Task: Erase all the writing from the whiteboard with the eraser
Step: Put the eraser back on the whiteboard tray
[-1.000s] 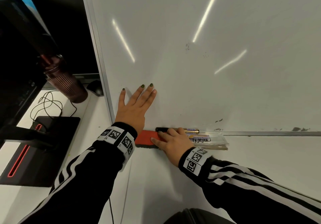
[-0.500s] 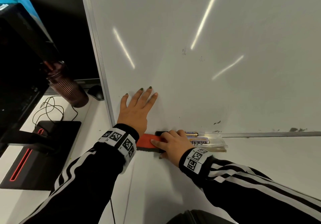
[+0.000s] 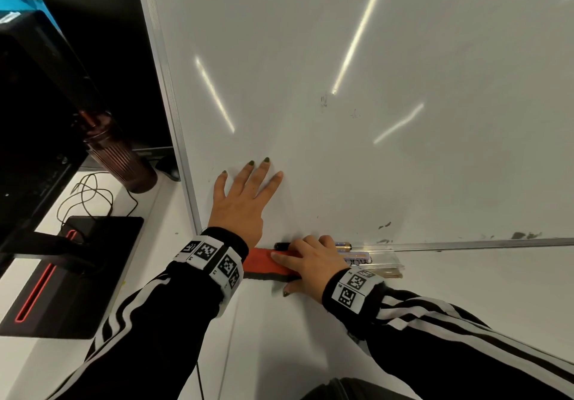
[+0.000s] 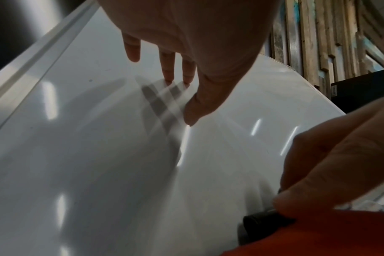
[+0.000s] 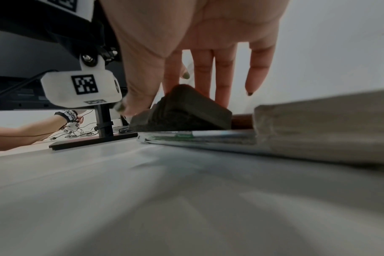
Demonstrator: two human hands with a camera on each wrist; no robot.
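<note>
The whiteboard point(image 3: 341, 58) leans upright at the back of the white table. It carries faint marks point(image 3: 324, 100) mid-board and dark smudges point(image 3: 384, 225) near its bottom rail. My left hand point(image 3: 248, 191) lies flat on the board by the lower left corner, fingers spread point(image 4: 168, 65). The red eraser point(image 3: 259, 260) with dark felt point(image 5: 186, 110) lies on the table at the board's foot. My right hand point(image 3: 306, 263) holds it, fingers over the top and thumb point(image 5: 131, 104) against the near side.
Markers point(image 3: 351, 255) and a clear case lie right of the eraser, a black-capped one point(image 4: 261, 220) behind it. Left of the board stand a dark monitor, its base point(image 3: 71, 275), a brown ribbed tumbler point(image 3: 124, 163) and cables point(image 3: 90, 194). Another person's arm point(image 5: 22, 135) reaches in far left.
Both hands stay almost where they were. The right hand has settled a little more over the eraser, and the head view has shifted slightly.
</note>
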